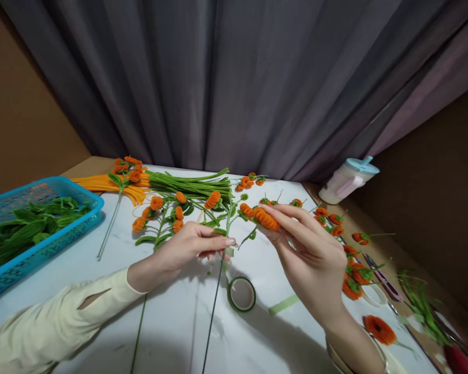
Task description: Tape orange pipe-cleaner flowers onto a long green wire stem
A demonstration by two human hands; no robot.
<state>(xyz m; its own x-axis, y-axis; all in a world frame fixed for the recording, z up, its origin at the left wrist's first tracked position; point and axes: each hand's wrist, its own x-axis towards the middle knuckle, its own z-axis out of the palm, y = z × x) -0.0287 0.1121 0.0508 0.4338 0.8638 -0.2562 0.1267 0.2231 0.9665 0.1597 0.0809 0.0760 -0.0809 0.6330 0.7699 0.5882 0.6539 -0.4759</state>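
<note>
My left hand (195, 241) pinches the wire stem (217, 293) of a flower spray made from fuzzy pipe cleaners. Green side shoots and orange blooms, one of them a ribbed bloom (212, 200), rise above the fingers. In my right hand (310, 244) an orange pipe-cleaner flower (265, 218) is held between thumb and fingers, to the right of that stem. A smaller orange bloom (246, 210) sits right beside it. Below the hands, a roll of green floral tape (242, 294) lies on the white table (171, 332).
A blue basket (97, 202) of green leaves stands left. Bundles of green pipe cleaners (191, 184) and orange pipe cleaners (97, 183) lie at the back. Loose orange flowers (353, 285), pink-handled pliers (388, 284) and a lidded cup (347, 179) are on the right.
</note>
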